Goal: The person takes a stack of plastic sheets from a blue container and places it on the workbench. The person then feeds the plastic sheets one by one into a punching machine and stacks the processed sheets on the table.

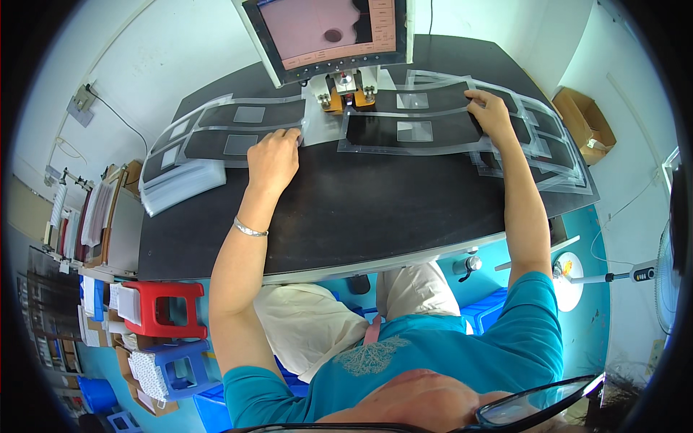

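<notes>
A clear plastic sheet with dark panels and small pale windows lies right of the centre. Its near left part reaches the front of a machine head with orange parts below a monitor. My right hand has its fingers closed on the sheet's right edge. At the left rests a similar sheet on the black table. My left hand has its fingers drawn together at that sheet's right edge, and its fingertips are partly hidden. The monitor displays a pink picture with a dark oval spot.
More windowed sheets overlap at the table's right end. A pile of clear sheets lies at the left. The black table ends just before my body. Red stool, fan and cardboard box stand around it.
</notes>
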Demonstrator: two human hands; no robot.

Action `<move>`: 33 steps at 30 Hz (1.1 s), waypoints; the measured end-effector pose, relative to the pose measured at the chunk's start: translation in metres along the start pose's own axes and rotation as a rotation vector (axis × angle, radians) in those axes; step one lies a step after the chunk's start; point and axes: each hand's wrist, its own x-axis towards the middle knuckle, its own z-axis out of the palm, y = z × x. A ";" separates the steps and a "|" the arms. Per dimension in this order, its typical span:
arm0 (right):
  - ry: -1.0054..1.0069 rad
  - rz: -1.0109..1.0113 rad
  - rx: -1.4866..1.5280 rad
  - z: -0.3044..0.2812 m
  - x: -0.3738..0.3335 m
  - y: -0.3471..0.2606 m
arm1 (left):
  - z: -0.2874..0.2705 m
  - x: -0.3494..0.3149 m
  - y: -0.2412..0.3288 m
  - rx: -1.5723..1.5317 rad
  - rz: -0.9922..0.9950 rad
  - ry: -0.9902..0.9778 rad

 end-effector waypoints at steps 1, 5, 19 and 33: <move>0.006 -0.013 -0.011 0.000 0.000 0.000 | 0.000 0.000 0.000 -0.001 0.001 0.000; -0.017 0.021 0.001 -0.002 0.000 -0.003 | 0.000 0.000 -0.001 -0.002 -0.011 -0.020; 0.162 -0.090 -0.047 0.009 0.003 0.004 | -0.001 0.001 0.001 -0.013 -0.038 -0.107; 0.286 -0.069 -0.082 0.025 0.010 0.006 | 0.001 0.000 0.004 -0.022 -0.033 -0.141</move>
